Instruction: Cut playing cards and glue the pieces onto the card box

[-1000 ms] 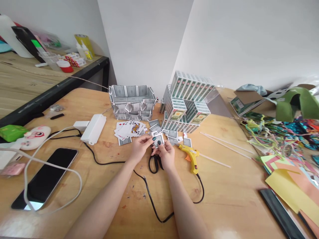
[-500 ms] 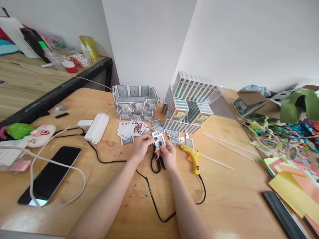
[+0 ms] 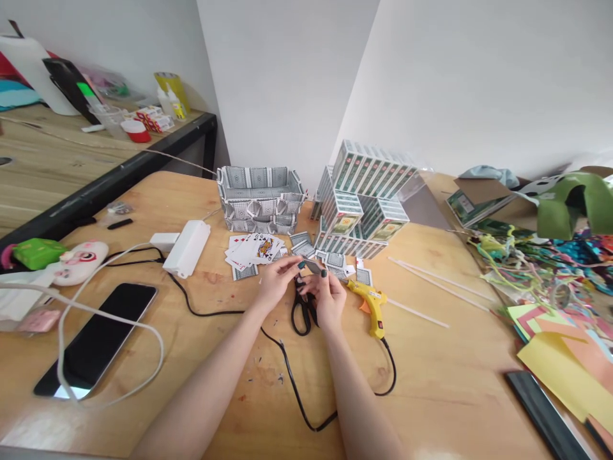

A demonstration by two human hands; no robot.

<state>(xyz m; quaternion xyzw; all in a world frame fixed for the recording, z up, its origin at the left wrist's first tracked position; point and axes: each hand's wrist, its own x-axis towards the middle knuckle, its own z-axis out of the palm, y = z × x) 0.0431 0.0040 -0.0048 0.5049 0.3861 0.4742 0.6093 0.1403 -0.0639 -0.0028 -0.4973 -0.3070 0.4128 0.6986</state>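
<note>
Between my two hands is a small playing card [image 3: 313,267], turned nearly edge-on, its grey patterned back partly showing. My left hand [image 3: 276,281] pinches its left end, and my right hand [image 3: 329,298] grips the right end between thumb and fingers. Black-handled scissors [image 3: 301,317] lie on the table just below, their blades hidden by my hands. A fan of face-up playing cards [image 3: 256,248] is behind my left hand. To the right of my right hand rests a yellow glue gun [image 3: 371,303]. Several face-down cards [image 3: 335,260] lie behind my fingers.
A box-like structure of folded cards [image 3: 261,198] stands at the back, beside stacked card boxes [image 3: 368,191]. Glue sticks [image 3: 440,278] lie to the right. A black cable [image 3: 292,377] crosses the front. A phone [image 3: 96,338] and white power strip [image 3: 188,248] are left; coloured paper [image 3: 569,364] is right.
The card in my hands has turned from showing its white face to nearly edge-on with its back showing. My fingers have shifted their hold on it.
</note>
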